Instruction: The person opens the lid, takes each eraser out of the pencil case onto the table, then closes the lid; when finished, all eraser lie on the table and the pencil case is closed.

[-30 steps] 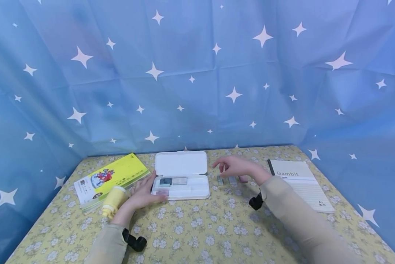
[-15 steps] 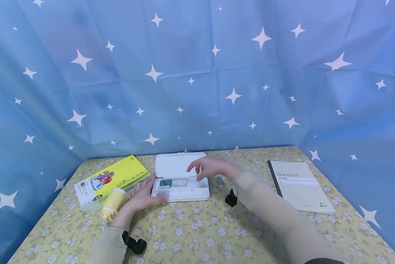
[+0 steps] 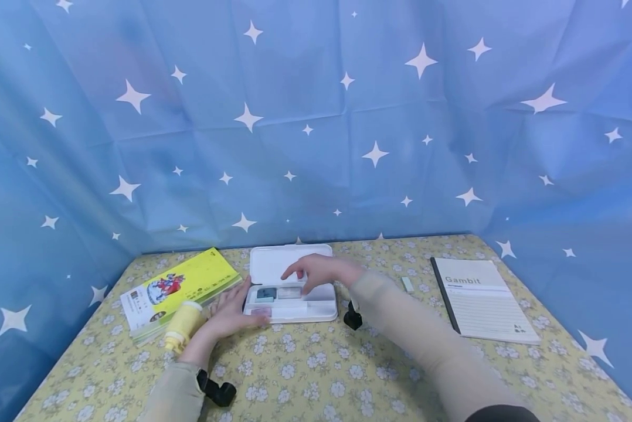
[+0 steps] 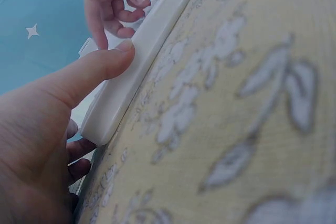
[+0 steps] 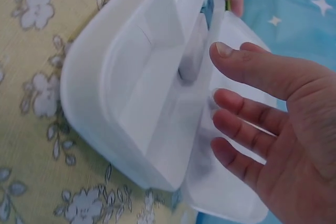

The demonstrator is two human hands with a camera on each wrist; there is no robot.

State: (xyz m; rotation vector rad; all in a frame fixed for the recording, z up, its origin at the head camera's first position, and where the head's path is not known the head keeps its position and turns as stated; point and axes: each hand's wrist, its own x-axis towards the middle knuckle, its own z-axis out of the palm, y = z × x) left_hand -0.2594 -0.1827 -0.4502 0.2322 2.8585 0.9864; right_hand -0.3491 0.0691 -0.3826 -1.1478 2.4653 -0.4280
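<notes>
A white pencil case lies with its lid raised at the back. Its inside holds a dark teal block like an eraser, a pale one and a pink one. At the left end my left hand grips the case, thumb on the front wall and fingers round the end. Above the case's right half hovers my right hand; in the right wrist view its fingers are loosely bent and hold nothing. A small pale green block rests on the table to the right, beyond my right forearm.
Left of the case lie a yellow book on a stack and a pale yellow bottle, close to my left wrist. A Gambit notebook lies at the right. Blue starred cloth hangs behind the flowered table.
My right hand has moved left from the small blocks on the table to above the case, uncovering the pale green block at the right. The left hand has stayed on the case.
</notes>
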